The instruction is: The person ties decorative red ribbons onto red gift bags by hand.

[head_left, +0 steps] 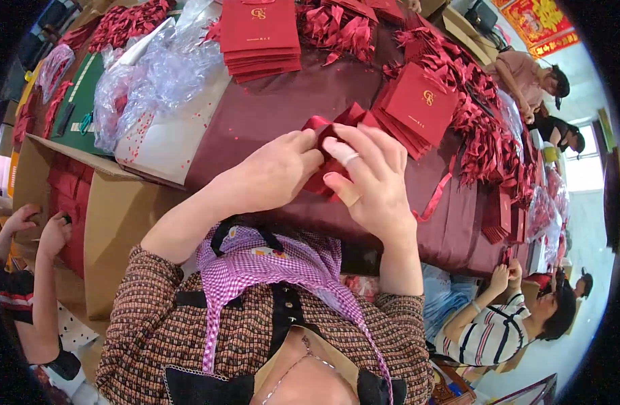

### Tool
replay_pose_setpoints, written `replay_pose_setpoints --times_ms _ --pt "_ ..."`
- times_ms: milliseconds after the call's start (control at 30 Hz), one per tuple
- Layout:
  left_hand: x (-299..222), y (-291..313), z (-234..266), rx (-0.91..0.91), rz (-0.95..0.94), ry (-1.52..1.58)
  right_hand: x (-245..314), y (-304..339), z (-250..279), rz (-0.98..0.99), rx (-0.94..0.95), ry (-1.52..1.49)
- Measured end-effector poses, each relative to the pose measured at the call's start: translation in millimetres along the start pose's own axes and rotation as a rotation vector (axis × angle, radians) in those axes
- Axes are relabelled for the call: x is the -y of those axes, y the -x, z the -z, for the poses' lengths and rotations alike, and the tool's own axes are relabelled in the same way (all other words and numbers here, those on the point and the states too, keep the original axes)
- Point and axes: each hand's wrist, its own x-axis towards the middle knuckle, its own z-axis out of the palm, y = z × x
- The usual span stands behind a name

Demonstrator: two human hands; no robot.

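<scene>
Closest to us, our left hand and right hand each keep a pinching grip on the folded dark red satin ribbon, held just above the maroon-covered desk. We should keep the folds pinched tight. Stacks of flat red paper bags and loose red bows crowd close on the right.

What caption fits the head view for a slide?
Both hands, left hand and right hand, fold a dark red ribbon piece over a maroon table stacked with red paper bags.
</scene>
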Motion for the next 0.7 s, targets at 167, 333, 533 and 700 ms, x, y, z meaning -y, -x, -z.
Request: replay_pose_setpoints --times_ms 167,333,533,700 --pt "-14 2 7 0.059 0.069 0.152 1 -1 5 0.039 0.157 0.019" --pt "-17 10 6 0.173 0.179 0.286 3 10 -6 0.068 0.122 -0.012" --pt "-18 18 11 0.2 0.218 0.317 9 14 -12 0.099 0.089 -0.109" --pt "-15 23 6 0.198 0.218 0.382 11 13 -12 0.158 0.116 -0.196"
